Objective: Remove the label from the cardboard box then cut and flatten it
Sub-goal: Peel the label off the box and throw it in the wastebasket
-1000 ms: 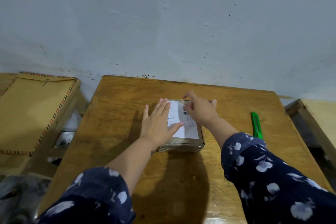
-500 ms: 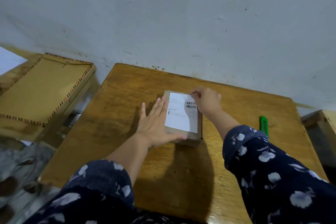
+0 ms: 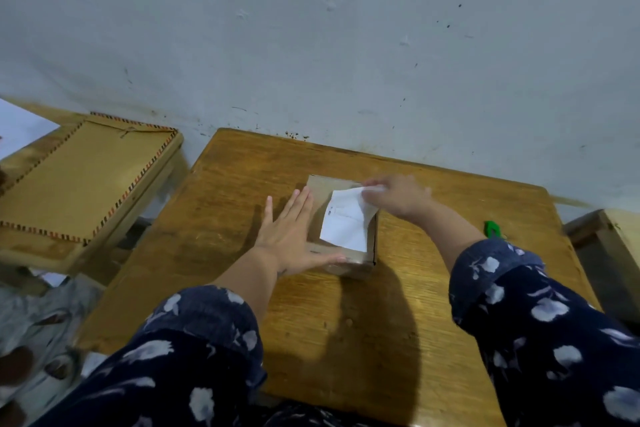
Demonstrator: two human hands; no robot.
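**Q:** Head view. Where is the cardboard box (image 3: 349, 262) relative to the fingers?

**A:** It sits mid-worktop (image 3: 225, 218). The left hand (image 3: 287, 236) lies flat against its left side, fingers straight and together, with the thumb along the near face. The right hand (image 3: 401, 198) is at the far right corner, where its fingers (image 3: 372, 191) pinch the label (image 3: 346, 225). That hand is motion-blurred.

**Q:** Materials and shapes?

**A:** The box is brown, low and rectangular. The label is white paper with faint print. Its far end curls up off the lid and its near edge lies flat.

**Q:** Surface and room?

**A:** The worktop is worn, varnished wood set against a scuffed grey wall (image 3: 346, 45). A green cutter (image 3: 491, 229) lies near the right forearm. A tan panel with stitched edging (image 3: 79, 177) lies on a bench to the left.
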